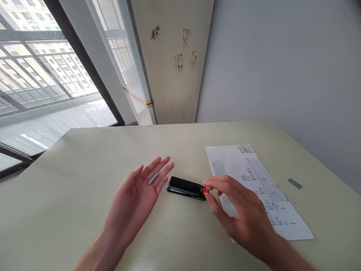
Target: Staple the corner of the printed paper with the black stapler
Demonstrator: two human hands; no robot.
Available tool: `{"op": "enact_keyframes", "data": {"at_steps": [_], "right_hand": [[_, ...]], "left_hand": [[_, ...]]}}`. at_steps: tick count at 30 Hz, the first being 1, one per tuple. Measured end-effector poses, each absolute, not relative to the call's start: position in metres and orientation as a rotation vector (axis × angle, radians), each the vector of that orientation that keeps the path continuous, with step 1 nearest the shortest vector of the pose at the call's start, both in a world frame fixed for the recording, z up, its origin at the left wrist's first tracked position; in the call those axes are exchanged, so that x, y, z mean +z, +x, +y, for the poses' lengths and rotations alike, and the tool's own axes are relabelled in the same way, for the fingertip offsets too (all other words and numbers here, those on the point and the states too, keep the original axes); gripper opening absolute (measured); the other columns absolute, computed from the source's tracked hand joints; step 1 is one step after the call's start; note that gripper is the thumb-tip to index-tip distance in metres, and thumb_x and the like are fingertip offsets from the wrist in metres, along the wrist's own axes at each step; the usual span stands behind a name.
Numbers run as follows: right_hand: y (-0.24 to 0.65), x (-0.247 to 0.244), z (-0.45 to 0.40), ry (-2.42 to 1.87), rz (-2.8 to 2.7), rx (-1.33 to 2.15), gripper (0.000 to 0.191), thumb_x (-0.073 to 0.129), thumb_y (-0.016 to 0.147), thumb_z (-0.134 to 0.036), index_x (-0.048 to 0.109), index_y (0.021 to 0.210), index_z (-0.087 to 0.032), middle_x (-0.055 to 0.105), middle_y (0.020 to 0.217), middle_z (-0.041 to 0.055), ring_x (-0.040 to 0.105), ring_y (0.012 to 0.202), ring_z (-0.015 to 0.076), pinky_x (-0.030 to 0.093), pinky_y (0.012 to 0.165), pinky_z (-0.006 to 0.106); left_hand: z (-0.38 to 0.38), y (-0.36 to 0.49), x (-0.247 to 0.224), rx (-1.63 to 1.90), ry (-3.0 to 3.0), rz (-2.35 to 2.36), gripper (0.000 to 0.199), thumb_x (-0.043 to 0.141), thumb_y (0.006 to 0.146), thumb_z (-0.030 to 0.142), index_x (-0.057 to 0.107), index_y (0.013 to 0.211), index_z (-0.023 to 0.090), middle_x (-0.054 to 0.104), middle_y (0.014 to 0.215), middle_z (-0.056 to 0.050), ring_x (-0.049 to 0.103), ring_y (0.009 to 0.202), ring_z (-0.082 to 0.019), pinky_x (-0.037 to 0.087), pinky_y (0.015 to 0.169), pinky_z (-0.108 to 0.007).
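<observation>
My left hand (pixel 138 195) is palm up over the table, fingers stretched out. Across its fingers lies a small light-grey strip (pixel 153 178) that looks like a row of staples. Just to the right, a black stapler (pixel 186 187) with a red end lies on the table. My right hand (pixel 239 210) is at that red end, thumb and index finger on either side of it. Firm contact is hard to make out, but the fingertips seem to pinch it. Part of the right hand covers a printed sheet of paper (pixel 234 162).
Another grey strip (pixel 295 183), like staples, lies right of the paper on the pale table (pixel 84 169). Behind the table stand a grey wall (pixel 282 67) and a stained cream panel (pixel 172 86). A large window (pixel 42 67) is at the left.
</observation>
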State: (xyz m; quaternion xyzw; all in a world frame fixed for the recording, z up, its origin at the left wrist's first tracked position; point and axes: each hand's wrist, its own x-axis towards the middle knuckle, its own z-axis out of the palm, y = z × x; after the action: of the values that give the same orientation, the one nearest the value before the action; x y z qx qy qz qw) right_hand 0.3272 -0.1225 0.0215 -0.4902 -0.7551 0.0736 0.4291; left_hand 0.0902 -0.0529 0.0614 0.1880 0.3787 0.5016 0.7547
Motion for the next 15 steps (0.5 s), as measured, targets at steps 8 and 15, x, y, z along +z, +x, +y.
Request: {"op": "enact_keyframes", "data": {"at_steps": [8,15], "right_hand": [[0.312,0.042,-0.127,-1.055,-2.035,-0.067,0.021,0.063,0.098,-0.006,0.069,0.115,-0.018,0.068,0.129,0.0129,0.059,0.13,0.0259,0.053,0.106,0.041],[0.333,0.038,-0.142,-1.053,-1.981,-0.016,0.016,0.065,0.099,-0.007,0.07,0.105,-0.021,0.072,0.12,0.0092,0.063,0.124,0.025,0.056,0.1,0.04]], "left_hand": [[-0.091,0.128,0.068,0.733,0.646,0.602,0.046,0.044,0.109,0.048,0.076,0.129,0.02,0.063,0.149,-0.008,0.041,0.153,-0.032,0.036,0.126,-0.046],[-0.1,0.133,0.058,0.586,0.994,0.745,0.047,0.037,0.11,0.056,0.059,0.145,0.033,0.058,0.153,-0.005,0.049,0.147,-0.03,0.042,0.122,-0.05]]}}
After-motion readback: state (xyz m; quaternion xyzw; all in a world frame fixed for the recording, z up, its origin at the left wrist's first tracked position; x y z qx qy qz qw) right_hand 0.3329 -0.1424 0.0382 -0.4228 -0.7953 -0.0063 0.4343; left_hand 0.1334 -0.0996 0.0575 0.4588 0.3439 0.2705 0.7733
